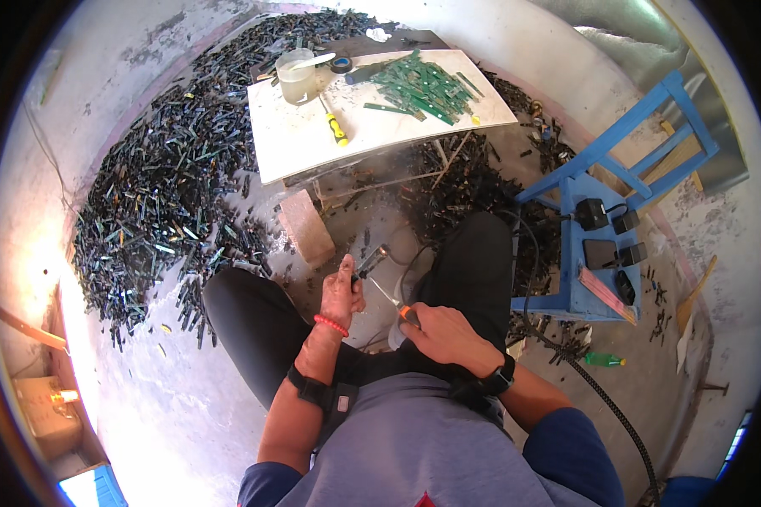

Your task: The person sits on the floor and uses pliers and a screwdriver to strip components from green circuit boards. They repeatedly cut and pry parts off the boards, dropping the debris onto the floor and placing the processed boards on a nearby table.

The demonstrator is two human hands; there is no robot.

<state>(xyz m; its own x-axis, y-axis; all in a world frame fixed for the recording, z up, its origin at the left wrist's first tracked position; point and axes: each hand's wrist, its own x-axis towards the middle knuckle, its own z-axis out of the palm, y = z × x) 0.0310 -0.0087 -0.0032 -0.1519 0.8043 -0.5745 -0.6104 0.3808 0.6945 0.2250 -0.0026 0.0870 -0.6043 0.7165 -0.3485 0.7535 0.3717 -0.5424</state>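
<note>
My left hand (pixel 340 296), with a red bead bracelet on its wrist, is closed around a narrow dark strip (pixel 370 261) that sticks out up and to the right. The strip's exact kind is too small to make out. In my right hand (pixel 450 335) is a screwdriver (pixel 408 316) with an orange and black handle. Its thin metal shaft points up and left toward the strip, and its tip appears close to the left fingers. Whether tip and strip touch I cannot tell. Both hands are above the floor between my knees.
Ahead stands a white-topped table (pixel 283 152) with green circuit board strips (pixel 423 84), a yellow screwdriver (pixel 336 128) and a translucent tub (pixel 297 80). Dark strips (pixel 169 194) are heaped at left. A brick-like block (pixel 306 228) is near the table. A blue chair (pixel 575 253) holds black devices.
</note>
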